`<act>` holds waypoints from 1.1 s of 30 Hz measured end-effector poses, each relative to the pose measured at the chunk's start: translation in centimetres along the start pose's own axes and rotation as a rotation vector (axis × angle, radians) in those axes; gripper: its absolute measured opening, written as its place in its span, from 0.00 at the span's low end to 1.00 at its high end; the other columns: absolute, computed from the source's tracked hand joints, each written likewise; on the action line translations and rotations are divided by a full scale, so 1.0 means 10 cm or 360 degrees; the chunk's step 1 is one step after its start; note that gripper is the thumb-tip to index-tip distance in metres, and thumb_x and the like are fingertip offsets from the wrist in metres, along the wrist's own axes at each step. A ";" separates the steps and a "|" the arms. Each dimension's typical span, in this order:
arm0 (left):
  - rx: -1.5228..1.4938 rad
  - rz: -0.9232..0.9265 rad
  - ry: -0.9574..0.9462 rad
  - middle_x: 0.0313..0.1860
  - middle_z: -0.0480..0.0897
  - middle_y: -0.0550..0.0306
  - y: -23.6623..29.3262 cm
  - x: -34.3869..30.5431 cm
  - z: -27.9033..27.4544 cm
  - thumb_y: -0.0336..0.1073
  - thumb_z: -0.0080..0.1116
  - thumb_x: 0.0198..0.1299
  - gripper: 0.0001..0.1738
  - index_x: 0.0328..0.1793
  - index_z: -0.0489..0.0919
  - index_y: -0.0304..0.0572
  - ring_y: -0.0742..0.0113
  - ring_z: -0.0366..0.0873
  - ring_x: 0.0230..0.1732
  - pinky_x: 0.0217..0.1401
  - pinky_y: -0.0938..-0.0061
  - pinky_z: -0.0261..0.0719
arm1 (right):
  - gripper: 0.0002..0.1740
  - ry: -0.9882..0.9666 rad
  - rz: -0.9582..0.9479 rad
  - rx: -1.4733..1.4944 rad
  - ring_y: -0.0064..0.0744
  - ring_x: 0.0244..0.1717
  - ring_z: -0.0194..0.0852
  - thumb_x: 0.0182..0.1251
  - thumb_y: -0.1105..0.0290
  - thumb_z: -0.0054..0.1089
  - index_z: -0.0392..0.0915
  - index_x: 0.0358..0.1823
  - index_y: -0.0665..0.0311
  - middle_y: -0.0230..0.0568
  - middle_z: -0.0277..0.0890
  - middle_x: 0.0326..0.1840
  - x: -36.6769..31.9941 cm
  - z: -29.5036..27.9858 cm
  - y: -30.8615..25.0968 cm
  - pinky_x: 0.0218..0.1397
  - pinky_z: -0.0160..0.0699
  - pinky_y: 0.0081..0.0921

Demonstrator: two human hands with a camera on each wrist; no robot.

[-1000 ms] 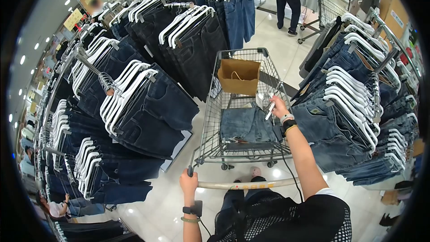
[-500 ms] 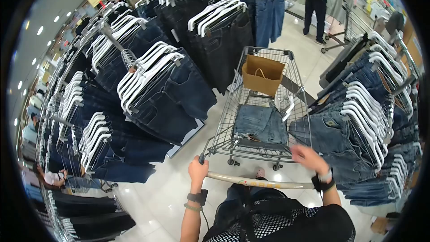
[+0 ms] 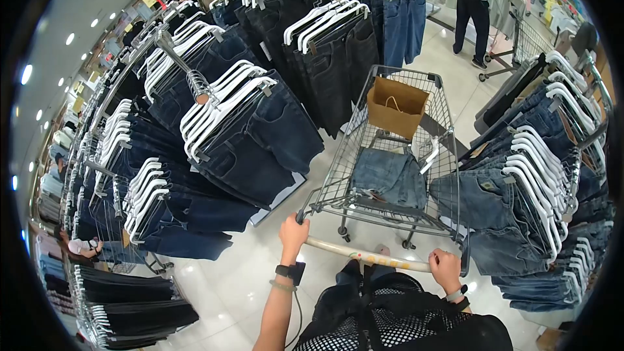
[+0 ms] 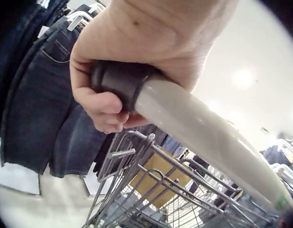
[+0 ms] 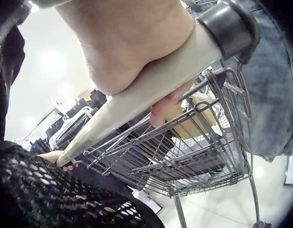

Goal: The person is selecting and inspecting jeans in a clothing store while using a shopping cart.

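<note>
A wire shopping cart [image 3: 416, 218] stands in front of the person, holding a brown paper bag [image 3: 396, 117] at its far end and folded blue jeans [image 3: 388, 177] nearer. The left hand [image 3: 294, 233] grips the left end of the pale handlebar [image 3: 354, 253]; in the left wrist view its fingers curl round the black end piece [image 4: 120, 84]. Near the bar's right end, the right hand [image 3: 445, 269] is wrapped round it, and the right wrist view shows fingertips [image 5: 158, 114] below the bar. A white tag [image 3: 429, 161] lies at the cart's right side.
Racks of dark jeans [image 3: 227, 162] on white hangers fill the left. Lighter jeans [image 3: 500, 205] hang close along the cart's right side. Beyond, a person in dark trousers [image 3: 472, 19] stands by another cart [image 3: 530, 42]. Pale tiled floor [image 3: 227, 286] shows between the racks.
My right hand has let go of the white tag in the cart, come back and taken hold of the handlebar. The cart appears further right in the head view. My left hand stays on the bar.
</note>
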State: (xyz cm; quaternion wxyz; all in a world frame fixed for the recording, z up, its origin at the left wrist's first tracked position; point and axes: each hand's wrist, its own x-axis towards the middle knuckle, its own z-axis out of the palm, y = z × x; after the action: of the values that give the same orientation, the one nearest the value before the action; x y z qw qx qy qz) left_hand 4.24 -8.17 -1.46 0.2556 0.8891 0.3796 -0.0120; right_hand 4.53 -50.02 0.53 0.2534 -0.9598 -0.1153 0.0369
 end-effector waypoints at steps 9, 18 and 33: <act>-0.0076 0.0084 0.0046 0.33 0.83 0.36 0.28 0.27 0.05 0.42 0.59 0.47 0.18 0.39 0.82 0.35 0.38 0.80 0.40 0.44 0.53 0.77 | 0.14 -0.0296 0.0181 0.0052 0.47 0.26 0.79 0.58 0.57 0.54 0.82 0.29 0.60 0.43 0.79 0.22 0.36 -0.11 0.09 0.31 0.74 0.40; -0.0089 0.0157 0.0050 0.36 0.83 0.36 0.51 0.58 0.14 0.44 0.59 0.48 0.20 0.42 0.82 0.34 0.39 0.81 0.42 0.47 0.54 0.77 | 0.20 -0.0483 0.0313 0.0072 0.51 0.33 0.80 0.58 0.51 0.53 0.84 0.34 0.59 0.48 0.81 0.28 0.74 -0.20 0.10 0.38 0.75 0.41; -0.0247 0.0066 0.0074 0.35 0.83 0.37 0.78 0.82 0.23 0.45 0.60 0.49 0.20 0.41 0.82 0.35 0.40 0.81 0.42 0.47 0.54 0.78 | 0.21 -0.0807 0.0325 0.0034 0.47 0.36 0.81 0.61 0.54 0.43 0.84 0.34 0.59 0.41 0.82 0.26 1.33 -0.18 0.42 0.41 0.76 0.38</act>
State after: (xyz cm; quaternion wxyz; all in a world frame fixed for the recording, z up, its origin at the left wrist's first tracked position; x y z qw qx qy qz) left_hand 15.77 -8.25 -1.78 0.3149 0.8744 0.3666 0.0435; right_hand 18.54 -51.19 -0.12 0.2215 -0.9237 -0.0771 0.3028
